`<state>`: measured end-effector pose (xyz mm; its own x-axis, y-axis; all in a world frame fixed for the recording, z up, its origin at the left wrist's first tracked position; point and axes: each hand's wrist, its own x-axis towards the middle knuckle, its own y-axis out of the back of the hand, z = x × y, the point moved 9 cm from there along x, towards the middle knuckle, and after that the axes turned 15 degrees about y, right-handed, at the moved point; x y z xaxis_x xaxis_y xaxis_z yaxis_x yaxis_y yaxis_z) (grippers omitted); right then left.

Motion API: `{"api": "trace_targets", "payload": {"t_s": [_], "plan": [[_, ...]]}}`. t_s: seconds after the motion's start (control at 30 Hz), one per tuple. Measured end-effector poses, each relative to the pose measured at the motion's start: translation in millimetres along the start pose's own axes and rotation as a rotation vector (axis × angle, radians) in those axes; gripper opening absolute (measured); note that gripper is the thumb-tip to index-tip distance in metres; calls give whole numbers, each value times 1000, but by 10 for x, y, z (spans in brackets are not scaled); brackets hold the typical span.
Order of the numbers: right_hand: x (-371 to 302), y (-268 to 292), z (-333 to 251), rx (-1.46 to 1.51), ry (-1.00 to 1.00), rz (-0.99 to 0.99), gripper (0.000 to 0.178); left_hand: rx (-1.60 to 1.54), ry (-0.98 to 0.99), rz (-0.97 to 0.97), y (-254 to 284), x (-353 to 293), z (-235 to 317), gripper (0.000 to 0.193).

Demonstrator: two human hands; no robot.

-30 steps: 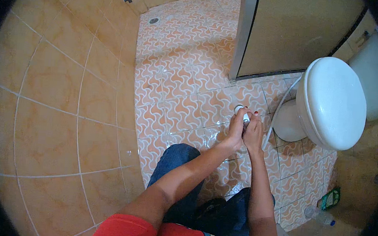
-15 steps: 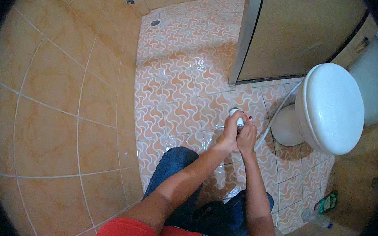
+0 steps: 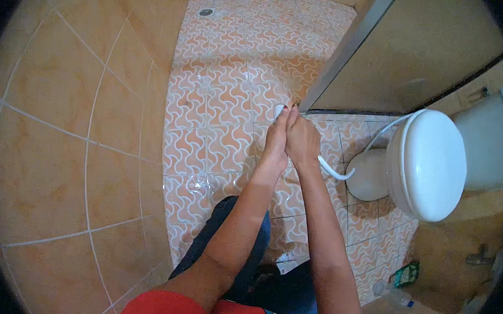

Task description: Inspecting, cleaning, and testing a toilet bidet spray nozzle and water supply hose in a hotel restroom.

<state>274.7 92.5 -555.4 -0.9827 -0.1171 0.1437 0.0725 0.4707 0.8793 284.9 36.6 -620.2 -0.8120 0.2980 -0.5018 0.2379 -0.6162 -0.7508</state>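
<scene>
Both of my arms reach forward over the patterned floor, and my hands are closed together around a white spray head (image 3: 279, 109). Its rounded white tip shows just past the fingers of my left hand (image 3: 276, 141). My right hand (image 3: 303, 140) presses against the left one from the other side, its fingers wrapped in. From under the right hand a white hose (image 3: 334, 173) curves toward the toilet base. The grip and handle are hidden inside my hands. No water stream can be made out.
A white toilet (image 3: 437, 165) with its lid down stands at the right. Ahead of it a partition (image 3: 412, 69) meets the floor near my hands. Tiled wall (image 3: 58, 142) runs along the left. A floor drain (image 3: 206, 12) lies far back. A plastic bottle (image 3: 400, 298) and a green packet (image 3: 406, 274) lie at lower right.
My hands and the spray head have moved forward and left, closer to the partition's end. The hose is drawn out more beside my right hand. The view has shifted too.
</scene>
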Motion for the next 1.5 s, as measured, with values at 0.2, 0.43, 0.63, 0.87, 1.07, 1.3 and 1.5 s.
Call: {"api": "trace_targets", "payload": {"t_s": [0.2, 0.43, 0.63, 0.87, 1.07, 1.3, 1.5], "plan": [[343, -6, -404, -220, 93, -42, 48, -144, -33, -162, -119, -65, 296, 54], [470, -155, -629, -265, 119, -65, 46, -289, -63, -209, 50, 1, 477, 54], [543, -229, -547, -385, 170, -57, 42, -275, -6, -264, -9, 66, 435, 52], [553, -206, -540, -564, 204, -58, 40, -348, 52, -462, -148, 77, 397, 58], [525, -60, -558, -586, 251, 9, 39, -443, 66, -558, -281, 49, 363, 57], [504, 34, -543, -531, 253, 31, 39, -453, 37, -564, -308, 51, 369, 54], [453, 79, -487, -562, 258, 69, 38, -460, 20, -560, -331, 82, 296, 53]]}}
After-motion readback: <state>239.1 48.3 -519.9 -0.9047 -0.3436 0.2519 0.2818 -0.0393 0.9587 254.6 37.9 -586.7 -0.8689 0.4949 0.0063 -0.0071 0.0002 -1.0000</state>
